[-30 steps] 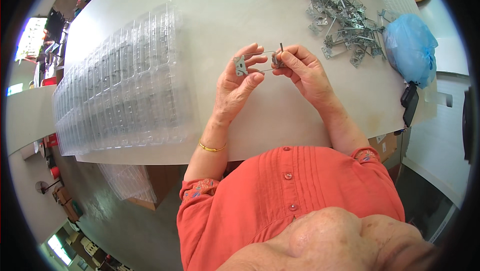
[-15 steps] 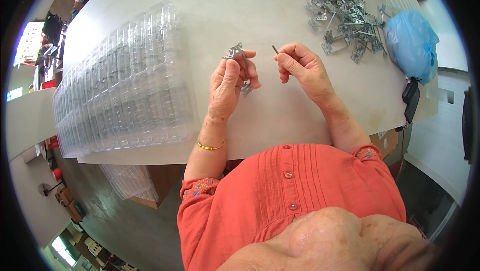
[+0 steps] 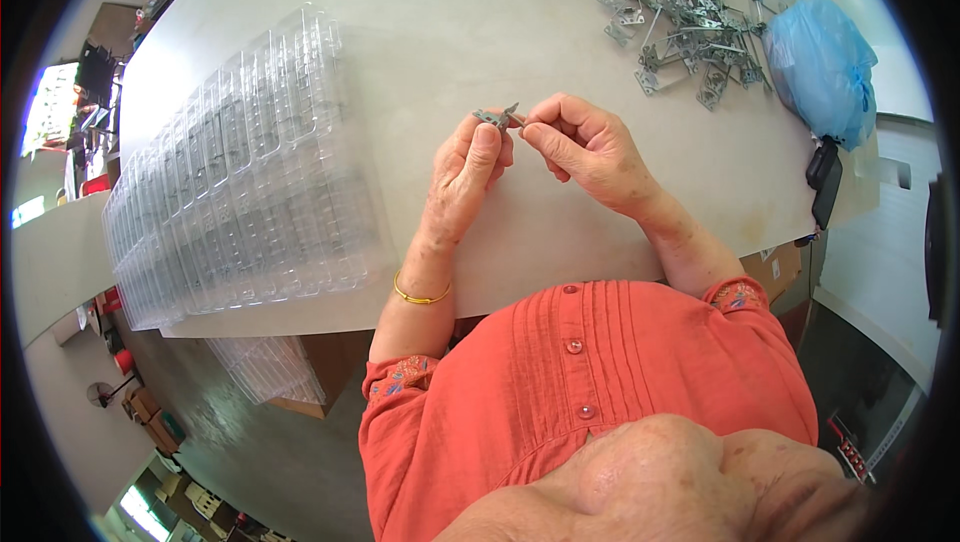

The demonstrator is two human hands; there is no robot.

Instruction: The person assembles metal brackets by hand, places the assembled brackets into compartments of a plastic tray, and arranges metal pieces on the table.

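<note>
My left hand is closed on a small grey metal bracket, held up over the table between thumb and fingers. My right hand pinches a thin metal pin between thumb and forefinger. The pin's tip meets the bracket, or lies right beside it; I cannot tell if it is inside a hole. Fingers hide part of the bracket. At the far right of the table lies a loose heap of similar metal brackets, some with rods attached.
Clear plastic trays with many compartments lie on the left of the table. A blue plastic bag stands at the right edge, with a black object by it. Another clear tray sits below the table edge at the left.
My right hand has moved left, bringing the pin to the bracket. The left hand has turned and closed more around the bracket. The whole view has shifted slightly.
</note>
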